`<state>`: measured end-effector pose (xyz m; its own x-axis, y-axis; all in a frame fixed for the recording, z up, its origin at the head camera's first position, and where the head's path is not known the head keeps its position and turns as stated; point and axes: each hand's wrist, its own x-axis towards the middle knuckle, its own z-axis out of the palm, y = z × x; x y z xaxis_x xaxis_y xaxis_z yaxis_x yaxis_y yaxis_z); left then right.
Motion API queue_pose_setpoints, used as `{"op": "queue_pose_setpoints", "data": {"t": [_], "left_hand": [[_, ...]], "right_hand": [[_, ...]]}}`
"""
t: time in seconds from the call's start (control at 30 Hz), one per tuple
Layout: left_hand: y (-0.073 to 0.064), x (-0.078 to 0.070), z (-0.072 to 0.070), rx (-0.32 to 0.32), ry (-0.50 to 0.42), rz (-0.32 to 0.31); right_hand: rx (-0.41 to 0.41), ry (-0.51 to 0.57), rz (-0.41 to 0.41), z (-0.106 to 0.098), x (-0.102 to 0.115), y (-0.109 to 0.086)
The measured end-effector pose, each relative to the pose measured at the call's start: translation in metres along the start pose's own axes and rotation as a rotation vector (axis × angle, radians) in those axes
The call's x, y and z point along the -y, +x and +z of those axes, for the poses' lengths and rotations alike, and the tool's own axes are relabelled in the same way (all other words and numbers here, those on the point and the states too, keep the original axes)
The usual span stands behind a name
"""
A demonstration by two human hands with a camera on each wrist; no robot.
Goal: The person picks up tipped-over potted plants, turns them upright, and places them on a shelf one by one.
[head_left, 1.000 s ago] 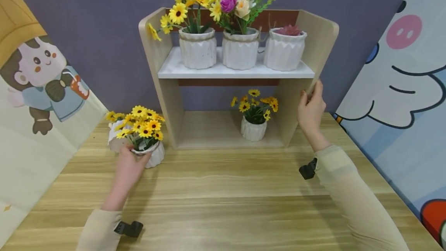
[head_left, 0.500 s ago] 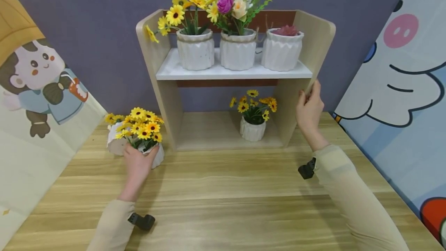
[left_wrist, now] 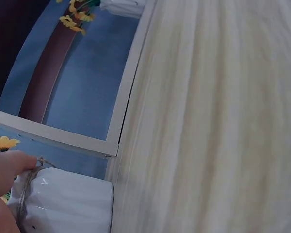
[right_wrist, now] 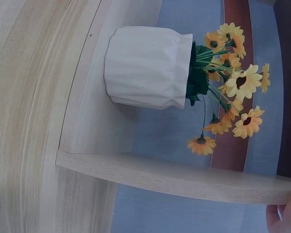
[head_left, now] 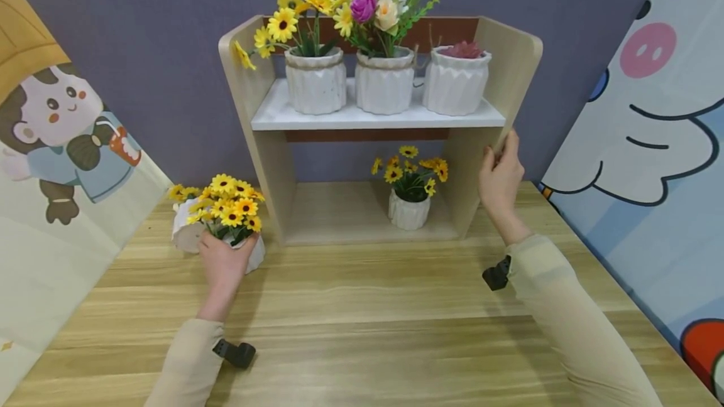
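My left hand (head_left: 225, 262) grips the rim of a white ribbed flower pot (head_left: 257, 255) with yellow artificial daisies (head_left: 229, 203), standing on the table left of the shelf. In the left wrist view, twine circles this pot (left_wrist: 68, 199) just below the rim, close to the thumb. My right hand (head_left: 501, 174) holds the front edge of the right side panel of the wooden two-tier shelf (head_left: 517, 80); its far fingers are hidden behind the panel. Inside the lower tier, to the right, stands another white pot (head_left: 410, 213) with yellow daisies, larger in the right wrist view.
Three white pots stand on the upper tier: yellow daisies (head_left: 315, 83), mixed flowers (head_left: 384, 83) and a reddish succulent (head_left: 455, 83). Behind my left hand a white pot (head_left: 185, 231) lies tipped on its side. A grey wall (head_left: 186, 80) backs the wooden table (head_left: 362, 319).
My left hand has moved slightly right and its thumb has come round the pot's near side. The pot has hardly moved. My right hand stays on the shelf panel.
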<state>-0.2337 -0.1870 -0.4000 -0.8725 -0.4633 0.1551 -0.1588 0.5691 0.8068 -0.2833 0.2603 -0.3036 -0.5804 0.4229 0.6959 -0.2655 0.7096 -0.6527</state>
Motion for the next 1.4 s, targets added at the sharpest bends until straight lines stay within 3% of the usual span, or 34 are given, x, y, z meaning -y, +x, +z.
{"op": "queue_pose_setpoints", "data": {"t": [0.27,0.57,0.7,0.9,1.07,1.23,1.4], "left_hand": [[-0.005,-0.002,-0.003,0.002,0.081,0.048],[-0.017,-0.009,-0.011,0.075,0.117,0.064],[-0.023,-0.016,-0.015,0.104,0.160,0.108],[-0.035,-0.028,-0.021,0.201,0.231,0.153],[-0.044,-0.037,-0.019,0.226,0.223,0.176],[-0.053,-0.044,-0.014,0.210,0.187,0.243],[-0.057,-0.052,-0.006,0.248,0.144,0.280]], "right_hand": [[0.002,-0.003,0.000,-0.001,0.001,0.000],[0.017,0.000,0.009,-0.002,0.002,-0.001],[0.023,0.002,0.012,-0.002,0.002,-0.001],[0.015,-0.001,0.004,-0.003,0.002,-0.001],[0.016,-0.005,0.008,-0.003,0.002,-0.001],[0.009,-0.005,0.003,-0.002,0.002,-0.002],[-0.006,-0.013,-0.022,-0.002,0.003,-0.002]]}}
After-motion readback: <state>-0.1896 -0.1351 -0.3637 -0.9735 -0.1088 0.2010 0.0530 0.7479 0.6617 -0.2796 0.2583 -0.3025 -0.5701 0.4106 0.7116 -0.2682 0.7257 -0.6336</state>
